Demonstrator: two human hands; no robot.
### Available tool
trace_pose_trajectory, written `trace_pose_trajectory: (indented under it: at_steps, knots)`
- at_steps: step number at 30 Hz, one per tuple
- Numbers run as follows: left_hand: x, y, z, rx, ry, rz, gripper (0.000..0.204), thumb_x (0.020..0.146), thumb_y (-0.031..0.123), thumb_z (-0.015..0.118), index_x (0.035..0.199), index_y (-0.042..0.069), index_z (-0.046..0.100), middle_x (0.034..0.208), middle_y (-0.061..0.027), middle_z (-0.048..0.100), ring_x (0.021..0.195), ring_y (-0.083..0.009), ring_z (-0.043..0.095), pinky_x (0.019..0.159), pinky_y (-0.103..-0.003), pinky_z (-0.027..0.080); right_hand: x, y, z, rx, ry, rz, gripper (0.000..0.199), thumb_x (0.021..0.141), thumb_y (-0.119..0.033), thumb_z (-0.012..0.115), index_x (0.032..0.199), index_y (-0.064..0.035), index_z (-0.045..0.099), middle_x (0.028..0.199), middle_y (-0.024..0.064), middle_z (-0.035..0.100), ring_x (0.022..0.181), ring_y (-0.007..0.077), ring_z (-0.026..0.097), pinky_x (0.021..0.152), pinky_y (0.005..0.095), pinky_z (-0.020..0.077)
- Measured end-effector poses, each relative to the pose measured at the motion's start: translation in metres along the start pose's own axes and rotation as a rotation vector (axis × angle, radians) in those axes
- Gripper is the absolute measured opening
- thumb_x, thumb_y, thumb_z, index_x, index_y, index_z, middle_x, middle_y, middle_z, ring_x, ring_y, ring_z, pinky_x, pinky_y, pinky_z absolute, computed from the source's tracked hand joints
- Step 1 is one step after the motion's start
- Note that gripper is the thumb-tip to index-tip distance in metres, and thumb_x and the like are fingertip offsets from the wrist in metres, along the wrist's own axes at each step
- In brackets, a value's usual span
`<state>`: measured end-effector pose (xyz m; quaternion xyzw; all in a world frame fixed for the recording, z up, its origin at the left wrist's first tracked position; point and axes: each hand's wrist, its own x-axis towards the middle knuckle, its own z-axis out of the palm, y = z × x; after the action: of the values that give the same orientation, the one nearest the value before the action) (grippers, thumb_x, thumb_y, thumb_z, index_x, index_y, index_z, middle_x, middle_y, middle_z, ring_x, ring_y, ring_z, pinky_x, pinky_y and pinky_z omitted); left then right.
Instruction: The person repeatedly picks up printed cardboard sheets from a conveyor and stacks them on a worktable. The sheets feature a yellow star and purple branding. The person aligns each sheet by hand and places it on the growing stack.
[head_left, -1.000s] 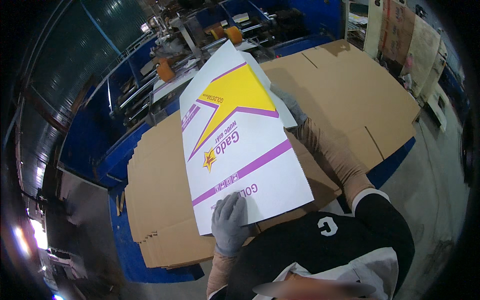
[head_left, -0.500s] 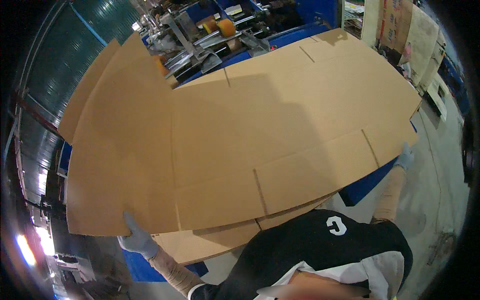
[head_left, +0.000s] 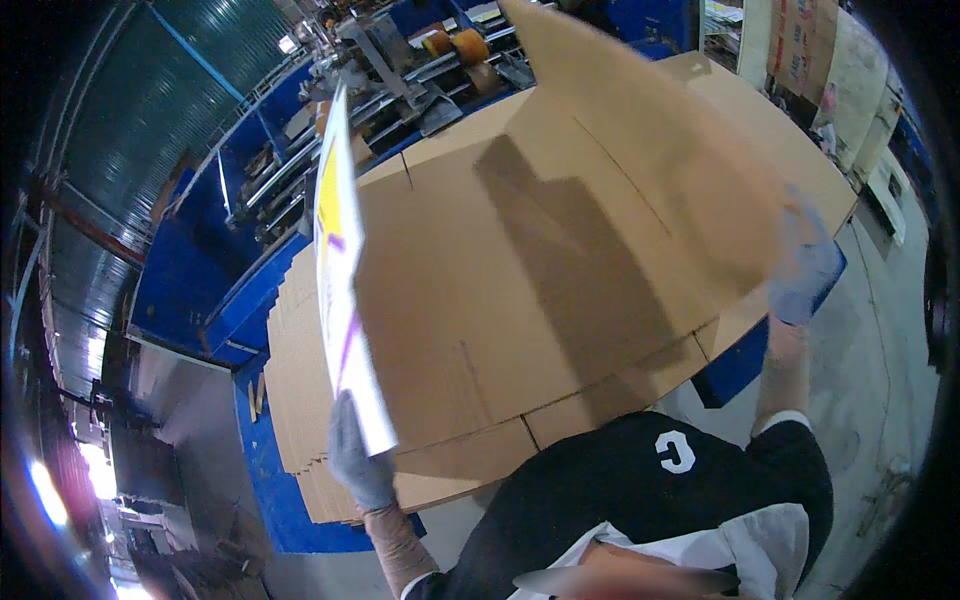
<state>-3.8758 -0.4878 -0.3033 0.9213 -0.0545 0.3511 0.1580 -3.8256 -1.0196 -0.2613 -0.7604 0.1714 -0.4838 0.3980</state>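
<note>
A large brown cardboard sheet lies in front of me on a stack of cardboard sheets, with both its side panels bent upward. My gloved left hand is closed on the near corner of the left panel, which stands nearly edge-on and shows a white outer face with yellow and purple print. At the right, my gloved right hand grips the near edge of the raised right panel. Motion smears that hand and panel, and its fingers are partly hidden.
Beneath the stack is a blue table. Behind it stands a blue machine with metal shafts and orange rollers. Papers and a brown cardboard piece are at the far right. Grey floor shows to the right.
The left panel has swung up and inward with my left hand, uncovering the stack's left edge. My right hand has lifted the right panel up and leftward over the sheet.
</note>
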Motion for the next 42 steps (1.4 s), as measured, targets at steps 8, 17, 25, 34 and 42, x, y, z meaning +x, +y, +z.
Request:
trace_pose_trajectory:
  at_steps: [8,17,25,34,42]
  knots:
    - [-0.009,0.059,0.09,-0.19,-0.347,0.41,0.048,0.074,-0.003,0.051,0.121,0.004,0.055,0.136,-0.0146,0.049,0.126,-0.0342,0.047,0.106,-0.049,0.036,-0.056,-0.017,0.064,-0.044,-0.684,-0.785,0.049,0.078,-0.005,0.063,0.126,-0.0127,0.057,0.129,0.0119,0.056,0.115,0.0275,0.057,0.093,0.038,0.0466]
    - [-0.025,0.059,0.109,-0.067,-0.59,0.414,0.045,0.08,0.003,0.05,0.124,0.003,0.053,0.136,-0.0135,0.049,0.125,-0.032,0.048,0.108,-0.049,0.032,-0.137,0.03,0.101,-0.392,-0.995,-0.992,0.043,0.084,-0.011,0.046,0.127,-0.0139,0.055,0.133,0.014,0.052,0.12,0.0315,0.053,0.099,0.0471,0.0418]
    - [-0.025,0.061,0.11,-0.113,-0.566,0.371,0.049,0.075,-0.001,0.05,0.124,0.002,0.053,0.136,-0.0149,0.049,0.126,-0.0327,0.046,0.108,-0.05,0.032,-0.135,0.025,0.1,-0.391,-1.008,-0.982,0.042,0.083,-0.017,0.05,0.124,-0.0133,0.056,0.13,0.0145,0.055,0.117,0.0321,0.055,0.098,0.047,0.0429]
    - [0.033,0.078,0.063,-0.069,-1.081,0.494,0.057,0.083,0.032,0.066,0.128,0.002,0.05,0.129,-0.0163,0.054,0.118,-0.0332,0.053,0.105,-0.045,0.037,-0.117,0.007,0.096,0.035,-1.386,-1.133,0.038,0.083,-0.022,0.055,0.119,-0.0089,0.056,0.123,0.0119,0.058,0.113,0.0284,0.057,0.097,0.0401,0.0454]
    - [0.192,0.062,0.254,-1.053,-0.611,-0.73,0.052,0.089,0.037,0.062,0.118,-0.006,0.056,0.102,-0.0141,0.065,0.088,-0.0228,0.064,0.077,-0.032,0.052,-0.026,0.068,0.207,-0.018,-1.07,-0.658,0.027,0.083,-0.021,0.058,0.102,-0.0023,0.059,0.102,0.0172,0.062,0.093,0.0355,0.061,0.082,0.047,0.0466]
